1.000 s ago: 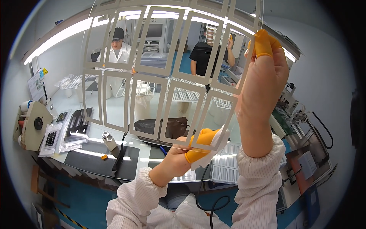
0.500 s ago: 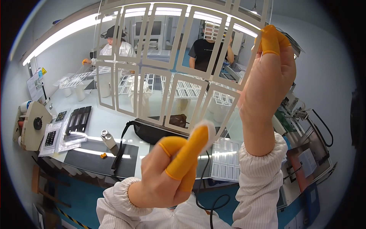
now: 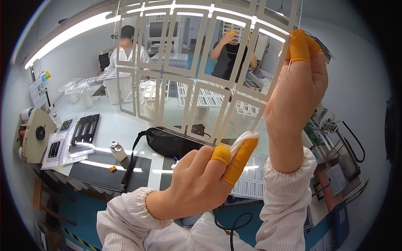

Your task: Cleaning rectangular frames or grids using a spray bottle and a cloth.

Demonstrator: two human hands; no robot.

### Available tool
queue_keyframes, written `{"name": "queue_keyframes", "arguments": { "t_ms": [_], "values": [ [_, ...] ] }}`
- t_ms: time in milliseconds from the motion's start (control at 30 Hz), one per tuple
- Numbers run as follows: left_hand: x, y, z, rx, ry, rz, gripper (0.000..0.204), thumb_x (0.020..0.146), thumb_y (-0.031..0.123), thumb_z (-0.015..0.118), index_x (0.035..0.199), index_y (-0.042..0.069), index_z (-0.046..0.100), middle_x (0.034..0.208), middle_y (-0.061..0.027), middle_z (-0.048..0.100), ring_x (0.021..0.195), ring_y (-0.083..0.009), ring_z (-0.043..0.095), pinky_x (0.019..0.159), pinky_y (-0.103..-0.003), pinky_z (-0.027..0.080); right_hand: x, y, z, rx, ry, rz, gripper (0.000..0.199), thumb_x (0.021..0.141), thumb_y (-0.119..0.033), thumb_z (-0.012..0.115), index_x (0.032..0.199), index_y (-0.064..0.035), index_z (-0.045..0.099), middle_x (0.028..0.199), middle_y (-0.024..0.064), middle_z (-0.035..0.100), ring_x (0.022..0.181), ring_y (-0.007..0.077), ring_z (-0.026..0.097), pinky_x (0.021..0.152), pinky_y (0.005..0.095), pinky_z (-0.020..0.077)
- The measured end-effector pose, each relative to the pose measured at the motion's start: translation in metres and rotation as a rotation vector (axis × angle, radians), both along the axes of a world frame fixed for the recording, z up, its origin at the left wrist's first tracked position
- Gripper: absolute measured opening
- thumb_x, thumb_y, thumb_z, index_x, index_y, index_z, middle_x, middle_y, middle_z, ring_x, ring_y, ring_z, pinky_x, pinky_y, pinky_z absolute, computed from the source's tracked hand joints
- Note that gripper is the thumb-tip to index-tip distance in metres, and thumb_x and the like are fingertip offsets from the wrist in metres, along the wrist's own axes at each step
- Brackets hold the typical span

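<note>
Raised in front of me is a clear sheet (image 3: 233,85) printed with rows of white rectangular frames. My right hand (image 3: 298,92) pinches its right edge high up, with orange finger cots on thumb and finger. Below the sheet's lower edge is my left hand (image 3: 197,180), closed, also in orange finger cots (image 3: 245,161). It holds a white wipe (image 3: 240,144) folded over the fingertip and pressed by the thumb. The wiped fingertip is close to the sheet's lower right part; I cannot tell whether they touch.
On the table lie a black pouch (image 3: 171,144), a small bottle (image 3: 118,151), black panels in bags (image 3: 86,131) and more framed sheets (image 3: 249,184). A tape dispenser-like machine (image 3: 35,134) stands left. Two people (image 3: 127,50) work across the table, one holding a sheet.
My left hand has moved right and turned, showing more of the wipe. The sheet has shifted slightly right. The person at far left has drawn their hand back from the sheets.
</note>
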State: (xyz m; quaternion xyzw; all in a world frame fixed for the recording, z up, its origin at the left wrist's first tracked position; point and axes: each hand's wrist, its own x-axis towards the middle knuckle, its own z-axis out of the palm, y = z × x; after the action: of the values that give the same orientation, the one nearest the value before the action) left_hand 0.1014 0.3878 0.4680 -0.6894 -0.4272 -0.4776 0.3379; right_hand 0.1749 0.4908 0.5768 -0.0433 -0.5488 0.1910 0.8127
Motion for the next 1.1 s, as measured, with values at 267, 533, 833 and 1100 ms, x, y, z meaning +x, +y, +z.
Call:
{"name": "queue_keyframes", "arguments": {
  "t_ms": [267, 533, 833, 1100],
  "values": [
    [-0.007, -0.013, -0.022, -0.061, 0.079, -0.003, 0.022, 0.06, 0.01, 0.073, 0.071, -0.002, 0.059, 0.064, -0.0022, 0.036, 0.053, -0.0123, 0.043, 0.041, -0.022, 0.035, -0.001, 0.004, 0.001, 0.007, 0.021, 0.1, 0.019, 0.083, -0.013, 0.05, 0.098, -0.0018, 0.056, 0.087, 0.004, 0.055, 0.083, 0.0105, 0.054, 0.084, 0.0232, 0.0425],
    [-0.014, -0.004, 0.012, 0.078, 0.101, 0.125, 0.033, 0.059, -0.002, 0.065, 0.091, -0.008, 0.057, 0.067, -0.0071, 0.041, 0.053, -0.0171, 0.045, 0.039, -0.023, 0.034, 0.008, 0.02, 0.002, 0.024, -0.025, 0.052, 0.022, 0.083, -0.014, 0.051, 0.101, -0.0013, 0.054, 0.088, 0.0045, 0.055, 0.082, 0.0109, 0.055, 0.081, 0.0228, 0.0448],
    [-0.014, -0.005, -0.006, 0.023, 0.025, 0.088, 0.033, 0.063, 0.0, 0.066, 0.093, -0.008, 0.055, 0.067, -0.0072, 0.044, 0.052, -0.0158, 0.045, 0.04, -0.022, 0.036, 0.014, 0.025, 0.002, 0.013, -0.06, 0.107, 0.024, 0.084, -0.016, 0.051, 0.102, -0.0007, 0.053, 0.086, 0.0052, 0.055, 0.079, 0.013, 0.056, 0.08, 0.023, 0.0445],
    [-0.01, -0.01, -0.025, -0.065, 0.058, 0.015, 0.029, 0.061, 0.005, 0.071, 0.08, -0.004, 0.051, 0.062, -0.0068, 0.044, 0.047, -0.0146, 0.043, 0.038, -0.021, 0.035, 0.014, 0.029, 0.006, -0.09, -0.018, 0.061, 0.026, 0.082, -0.013, 0.05, 0.104, 0.0007, 0.052, 0.086, 0.0071, 0.056, 0.078, 0.0136, 0.056, 0.081, 0.0236, 0.0439]
  ]
}}
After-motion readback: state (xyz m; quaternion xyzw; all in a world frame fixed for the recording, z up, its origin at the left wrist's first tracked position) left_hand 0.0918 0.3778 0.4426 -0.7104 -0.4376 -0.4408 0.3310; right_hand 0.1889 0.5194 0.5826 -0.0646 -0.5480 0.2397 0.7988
